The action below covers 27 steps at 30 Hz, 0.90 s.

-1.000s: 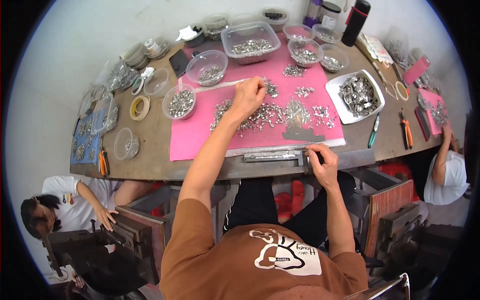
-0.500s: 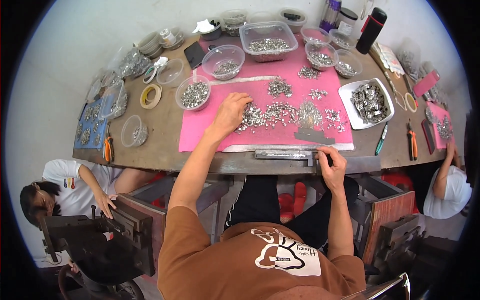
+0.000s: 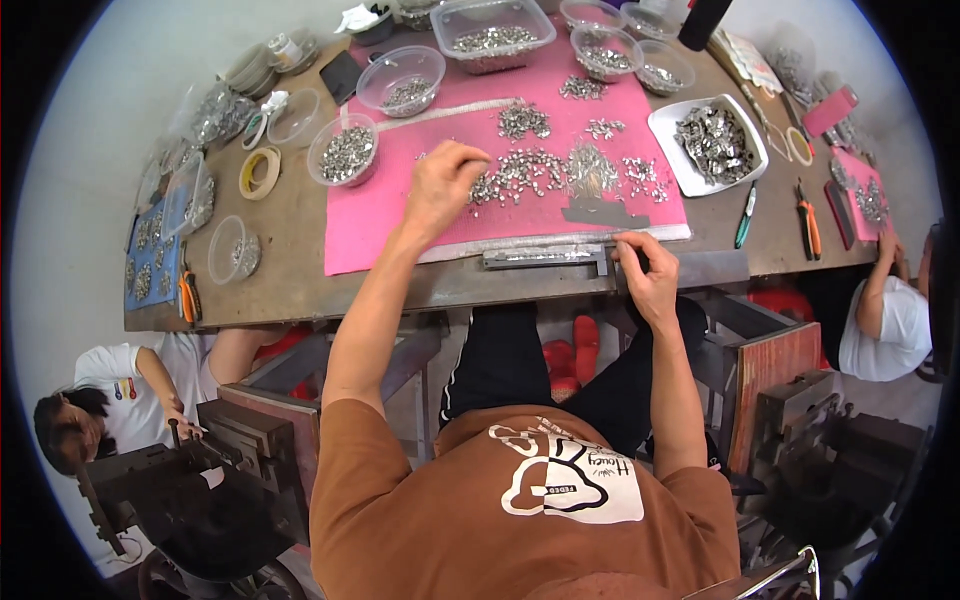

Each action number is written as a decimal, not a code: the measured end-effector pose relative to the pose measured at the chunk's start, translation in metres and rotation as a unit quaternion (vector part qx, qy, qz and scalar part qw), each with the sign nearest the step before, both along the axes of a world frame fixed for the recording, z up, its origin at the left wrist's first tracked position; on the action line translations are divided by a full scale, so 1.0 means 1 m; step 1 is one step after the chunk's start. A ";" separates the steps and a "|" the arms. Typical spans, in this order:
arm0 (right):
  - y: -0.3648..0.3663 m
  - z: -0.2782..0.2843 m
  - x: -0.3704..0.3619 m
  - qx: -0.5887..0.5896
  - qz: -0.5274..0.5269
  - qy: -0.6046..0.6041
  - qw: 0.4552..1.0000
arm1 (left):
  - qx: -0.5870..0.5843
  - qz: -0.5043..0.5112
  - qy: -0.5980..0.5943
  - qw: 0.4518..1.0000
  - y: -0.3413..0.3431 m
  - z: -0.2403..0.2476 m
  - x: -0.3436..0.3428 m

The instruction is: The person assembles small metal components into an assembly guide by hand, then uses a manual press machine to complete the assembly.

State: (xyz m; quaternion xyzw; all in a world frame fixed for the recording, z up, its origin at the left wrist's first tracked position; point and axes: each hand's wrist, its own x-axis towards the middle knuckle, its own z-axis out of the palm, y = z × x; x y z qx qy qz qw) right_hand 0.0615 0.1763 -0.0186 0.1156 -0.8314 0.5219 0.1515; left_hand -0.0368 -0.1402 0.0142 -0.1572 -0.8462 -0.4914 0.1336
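My left hand (image 3: 440,185) reaches over the pink mat (image 3: 380,215), its curled fingers touching the left end of a spread of small silver metal parts (image 3: 545,170). I cannot see whether it holds any. At the table's front edge, my right hand (image 3: 645,275) pinches the right end of a flat grey metal rail (image 3: 545,257). A dark flat piece (image 3: 600,212) lies on the mat just behind the rail.
Clear bowls (image 3: 345,150) and a clear tub (image 3: 495,30) of metal parts ring the mat, with a white tray (image 3: 712,140) at the right. Also here: a tape roll (image 3: 260,172), orange pliers (image 3: 808,225), a green tool (image 3: 745,215). Other people sit at the lower left (image 3: 120,395) and the right (image 3: 885,310).
My left hand has drawn slightly left along the spread of parts. My right hand has stayed at the rail's end. The view has shifted a little.
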 end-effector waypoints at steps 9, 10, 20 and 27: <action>0.003 0.015 -0.005 0.093 0.009 0.044 0.995 | -0.059 -0.132 -0.019 0.989 0.046 -0.005 0.037; -0.001 0.024 -0.007 0.092 0.009 0.045 0.995 | -0.060 -0.131 -0.019 0.989 0.042 -0.007 0.040; -0.070 0.034 -0.048 0.279 0.090 0.098 0.951 | 0.020 -0.042 -0.034 0.998 0.021 -0.010 0.054; -0.073 0.024 -0.054 0.292 0.075 0.097 0.949 | 0.033 0.008 0.011 0.999 0.018 -0.009 0.059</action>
